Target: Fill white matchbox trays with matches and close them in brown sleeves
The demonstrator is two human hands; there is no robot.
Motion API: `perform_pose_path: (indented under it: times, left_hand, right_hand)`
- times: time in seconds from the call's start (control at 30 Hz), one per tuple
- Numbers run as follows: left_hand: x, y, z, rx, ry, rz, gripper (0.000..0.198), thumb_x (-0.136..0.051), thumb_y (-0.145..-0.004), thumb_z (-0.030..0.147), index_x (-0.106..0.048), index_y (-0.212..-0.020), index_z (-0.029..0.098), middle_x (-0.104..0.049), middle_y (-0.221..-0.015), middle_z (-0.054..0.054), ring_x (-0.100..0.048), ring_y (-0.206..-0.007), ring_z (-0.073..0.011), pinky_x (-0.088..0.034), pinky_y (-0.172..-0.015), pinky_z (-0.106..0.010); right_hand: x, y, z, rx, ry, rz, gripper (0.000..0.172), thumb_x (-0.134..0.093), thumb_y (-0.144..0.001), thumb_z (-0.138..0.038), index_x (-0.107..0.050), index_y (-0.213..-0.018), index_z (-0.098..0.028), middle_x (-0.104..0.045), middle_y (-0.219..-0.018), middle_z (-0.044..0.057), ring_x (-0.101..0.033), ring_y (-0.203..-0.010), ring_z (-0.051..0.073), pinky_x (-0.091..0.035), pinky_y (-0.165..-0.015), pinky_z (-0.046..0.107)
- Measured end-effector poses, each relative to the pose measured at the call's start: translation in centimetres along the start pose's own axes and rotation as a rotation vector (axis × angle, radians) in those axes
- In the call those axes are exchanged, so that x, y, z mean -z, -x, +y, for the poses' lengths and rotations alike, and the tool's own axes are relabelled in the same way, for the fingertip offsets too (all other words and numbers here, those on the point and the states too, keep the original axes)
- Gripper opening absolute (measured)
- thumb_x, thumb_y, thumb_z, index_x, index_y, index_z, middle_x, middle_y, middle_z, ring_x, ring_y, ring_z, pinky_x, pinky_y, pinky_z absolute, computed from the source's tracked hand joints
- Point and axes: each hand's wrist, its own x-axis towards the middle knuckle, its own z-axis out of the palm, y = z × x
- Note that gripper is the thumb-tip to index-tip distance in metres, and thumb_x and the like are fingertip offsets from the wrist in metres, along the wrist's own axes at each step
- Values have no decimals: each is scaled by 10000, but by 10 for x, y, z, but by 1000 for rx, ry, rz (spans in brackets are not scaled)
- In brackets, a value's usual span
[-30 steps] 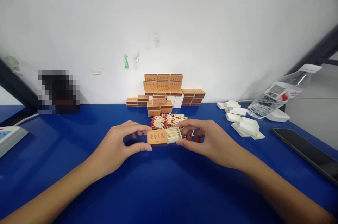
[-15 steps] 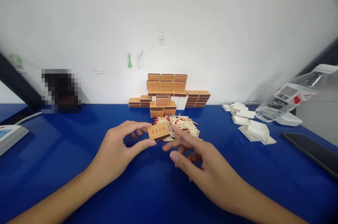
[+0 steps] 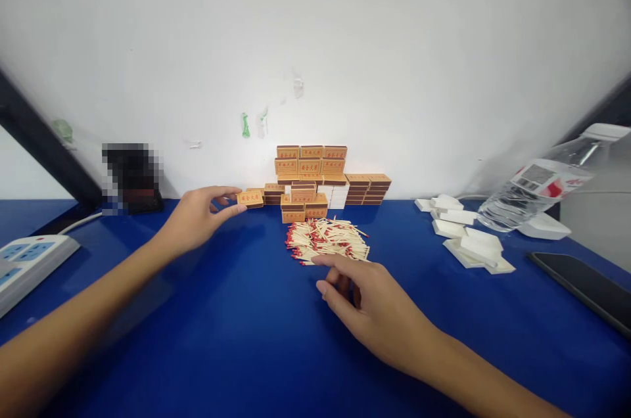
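Your left hand [image 3: 201,215] pinches the matchbox [image 3: 250,198] at its left end, left of the frame's centre, with its long axis running roughly sideways, just beside the low stack [image 3: 274,195]. Your right hand [image 3: 377,305], farther from it at lower right of centre, is bare, thumb and fingers parted near the matches [image 3: 328,238].

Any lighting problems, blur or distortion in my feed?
Head view: wall brighter around the stacked matchboxes than at its upper corners; pixelation hides a dark object at left; the bottle leans outward, probably lens stretch; left hand fairly sharp.
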Motion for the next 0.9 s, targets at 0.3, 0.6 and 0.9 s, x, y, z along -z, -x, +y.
perform_pose_path:
  times: [0.3, 0.6, 0.9]
  left_hand:
    - [-10, -36, -18, -7, -42, -9, 663, -666, -832, 647, -767, -1303, 191, -806, -1006, -89, -702, -780, -237, -583, -817, -384]
    - [-29, -40, -10, -99, -139, 61, 535, -608, -923, 587, -762, -1228, 175, -800, -1048, -103, -722, -916, -259, -550, -877, -364]
    - [-8, 7, 16, -318, -333, 14, 553, -569, -946, 585, -715, -1298, 185, -750, -1214, -194, -704, -1100, -423, -537, -947, -531]
  right_hand:
    - [6, -4, 3, 79, 58, 44, 157, -615, -964, -189, -769, -934, -205, -642, -668, -36, -529, -591, 115, -394, -613, 269]
    - [17, -11, 7, 109, 115, 81, 216, -570, -975, -202, -703, -806, -201, -609, -655, -32, -500, -606, 120, -376, -621, 273]
    - [147, -38, 59, -215, 443, 440, 315, -552, -957, -348, -779, -1027, -141, -771, -840, 100, -648, -755, 213, -460, -704, 331]
